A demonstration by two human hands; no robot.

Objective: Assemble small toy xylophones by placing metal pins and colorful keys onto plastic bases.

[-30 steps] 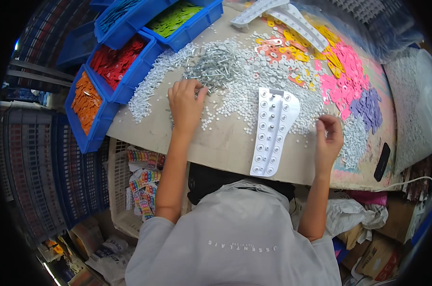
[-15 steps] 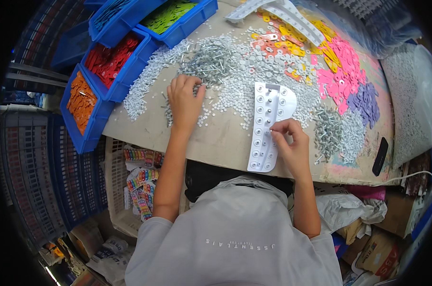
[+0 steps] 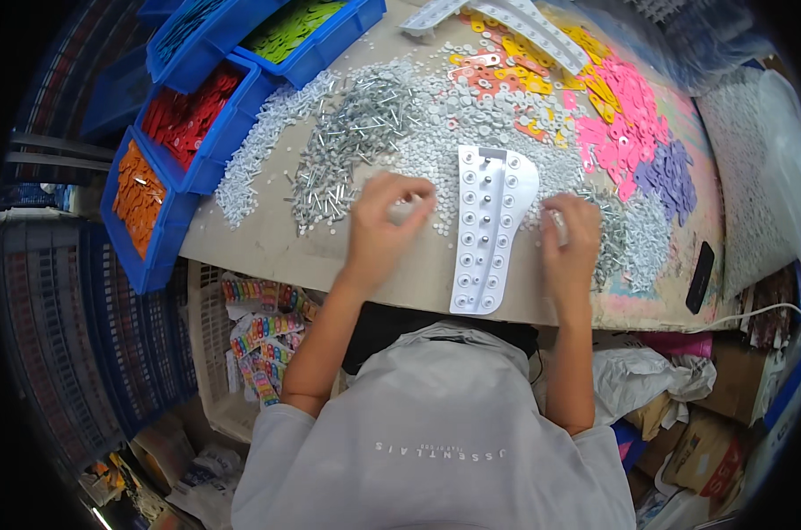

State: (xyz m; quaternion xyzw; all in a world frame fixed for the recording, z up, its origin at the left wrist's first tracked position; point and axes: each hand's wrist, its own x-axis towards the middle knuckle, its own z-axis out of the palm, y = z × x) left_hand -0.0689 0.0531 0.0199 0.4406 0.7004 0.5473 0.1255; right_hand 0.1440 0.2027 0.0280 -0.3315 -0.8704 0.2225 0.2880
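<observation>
A white moulded tray (image 3: 483, 231) with two rows of round sockets lies near the table's front edge, and metal pins stand along its middle channel. Left of it, my left hand (image 3: 385, 225) hovers, blurred, with thumb and forefinger curled together; whatever lies between them is too small to make out. My right hand (image 3: 574, 234) is just right of the tray with its fingers bent in a pinch, their contents hidden. Silvery metal pins (image 3: 352, 132) form a heap beyond my left hand. Small white round caps (image 3: 436, 163) spread behind the tray. More metal pins (image 3: 611, 231) lie beside my right hand.
Blue bins (image 3: 184, 177) of orange, red, green and blue pieces stand at the left. Pink (image 3: 626, 132), yellow and purple (image 3: 668, 181) pieces lie at the far right. A black phone (image 3: 701, 276) rests near the right edge, by a clear bag (image 3: 749, 177).
My left hand has moved right and nearer, from the pin heap toward the tray. My right hand has moved off the tray to its right side. The view has shifted slightly.
</observation>
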